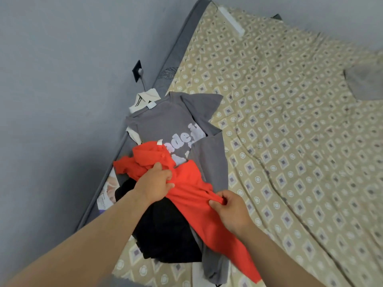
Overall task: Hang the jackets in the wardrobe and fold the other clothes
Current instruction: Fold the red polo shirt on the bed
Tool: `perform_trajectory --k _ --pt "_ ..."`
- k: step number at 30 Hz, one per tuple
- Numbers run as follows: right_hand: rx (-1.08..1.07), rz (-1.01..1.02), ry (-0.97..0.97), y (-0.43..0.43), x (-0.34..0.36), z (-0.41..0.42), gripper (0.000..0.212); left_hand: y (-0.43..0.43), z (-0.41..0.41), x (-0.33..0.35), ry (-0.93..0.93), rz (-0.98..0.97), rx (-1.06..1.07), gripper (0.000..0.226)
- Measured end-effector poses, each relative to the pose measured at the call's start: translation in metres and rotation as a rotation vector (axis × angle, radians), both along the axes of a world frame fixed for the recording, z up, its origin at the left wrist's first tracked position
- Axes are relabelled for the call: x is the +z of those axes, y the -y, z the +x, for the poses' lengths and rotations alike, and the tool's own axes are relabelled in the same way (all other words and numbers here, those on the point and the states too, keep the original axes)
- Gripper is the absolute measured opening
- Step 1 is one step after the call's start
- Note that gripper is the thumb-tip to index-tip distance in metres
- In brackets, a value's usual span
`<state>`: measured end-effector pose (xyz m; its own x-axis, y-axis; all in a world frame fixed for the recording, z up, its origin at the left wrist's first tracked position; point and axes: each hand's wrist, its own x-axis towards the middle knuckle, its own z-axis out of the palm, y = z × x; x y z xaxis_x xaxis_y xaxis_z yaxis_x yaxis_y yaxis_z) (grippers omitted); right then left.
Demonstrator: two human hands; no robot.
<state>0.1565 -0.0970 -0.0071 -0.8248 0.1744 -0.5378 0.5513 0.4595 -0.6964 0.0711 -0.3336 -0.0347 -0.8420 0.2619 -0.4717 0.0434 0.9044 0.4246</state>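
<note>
A red garment [199, 206] lies crumpled on top of a pile of clothes at the bed's left side. My left hand [154, 183] grips a bunch of its cloth near the middle. My right hand [230, 210] pinches a fold of the same garment at its right edge. Under it lie a grey T-shirt [165, 123] with pale lettering, a black garment [165, 235] and a white garment [145, 99] at the far end of the pile.
The bed [290, 141] has a beige patterned sheet and a grey mattress edge [178, 48] against a blue-grey wall. A dark wall socket [137, 70] with a cable sits above the pile. A grey cloth [366, 81] lies at the far right.
</note>
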Motion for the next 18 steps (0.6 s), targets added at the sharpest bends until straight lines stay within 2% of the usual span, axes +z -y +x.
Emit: perform_trajectory --k 3,5,9,13,16,18 --pt "-0.055 -0.050 -0.033 -0.011 0.030 0.009 0.016 -0.008 0.022 0.010 -0.057 0.120 0.101 0.027" --pt "-0.102 -0.060 -0.041 -0.021 0.050 0.014 0.017 -0.013 0.037 0.020 -0.055 0.113 0.157 0.029" --pt "-0.030 0.075 -0.112 -0.040 0.086 0.025 0.023 -0.026 0.057 0.043 0.041 -0.164 0.034 0.025" --pt "-0.028 0.121 -0.234 -0.051 0.125 0.035 0.022 -0.053 0.070 0.072 0.064 -0.397 -0.107 0.035" --pt "-0.225 0.011 -0.250 -0.062 0.152 0.043 0.020 -0.074 0.089 0.089 0.225 -0.335 -0.144 0.037" --pt "-0.411 -0.150 -0.248 -0.075 0.168 0.048 0.021 -0.088 0.103 0.097 0.315 -0.184 -0.118 0.030"
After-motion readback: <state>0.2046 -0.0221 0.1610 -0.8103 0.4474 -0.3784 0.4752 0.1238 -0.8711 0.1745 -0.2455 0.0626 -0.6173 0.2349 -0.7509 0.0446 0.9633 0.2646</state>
